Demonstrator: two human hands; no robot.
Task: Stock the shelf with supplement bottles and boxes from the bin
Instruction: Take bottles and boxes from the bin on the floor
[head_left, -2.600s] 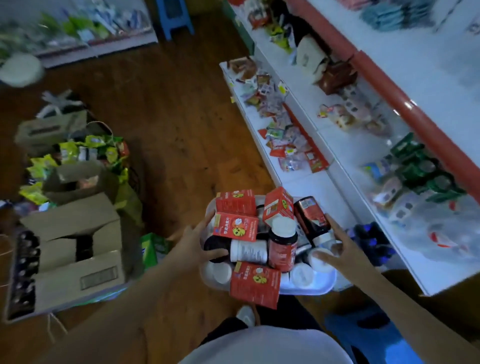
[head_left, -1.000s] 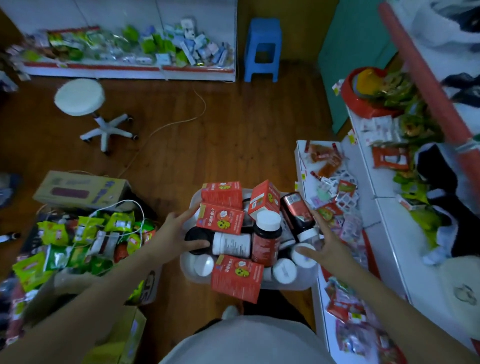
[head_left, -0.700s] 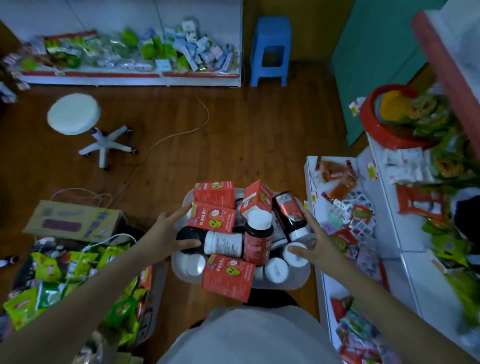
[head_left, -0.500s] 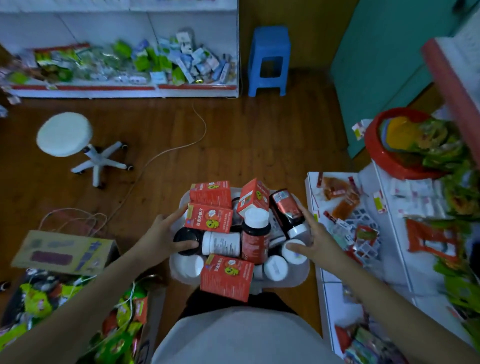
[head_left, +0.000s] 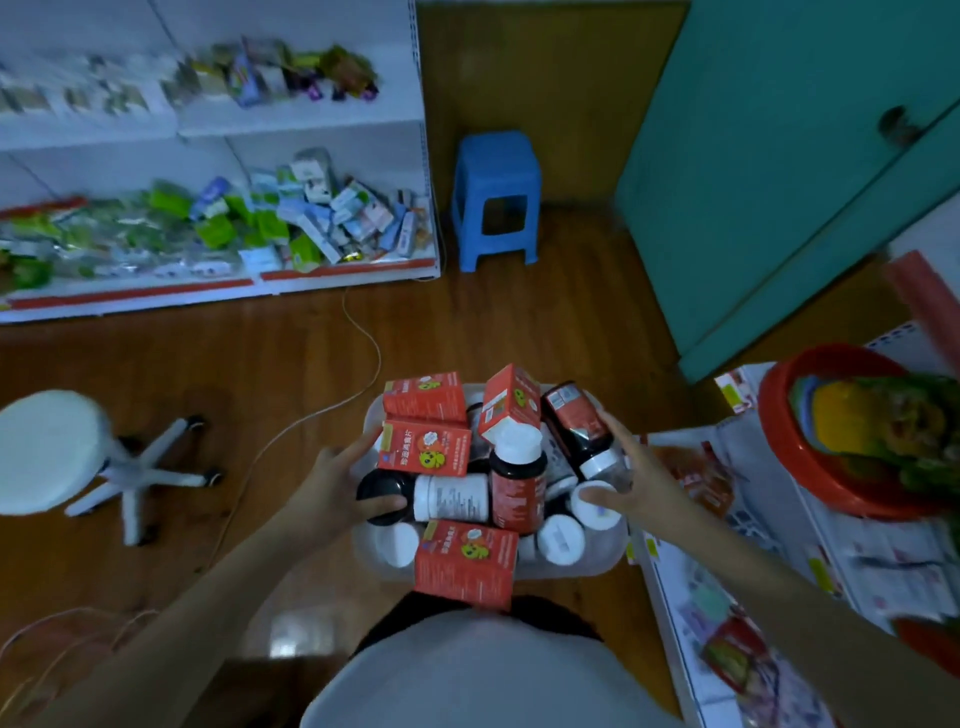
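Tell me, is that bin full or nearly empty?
Full: red boxes and bottles are heaped above the rim of the bin.

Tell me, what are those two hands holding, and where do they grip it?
The white bin full of bottles and boxes, gripped at opposite sides: the left hand on its left rim, the right hand on its right rim, thumbs over the contents.

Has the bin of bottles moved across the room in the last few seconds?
Yes. The bin, held by both hands, has been carried away from the cardboard boxes toward the blue stool, which now stands straight ahead.
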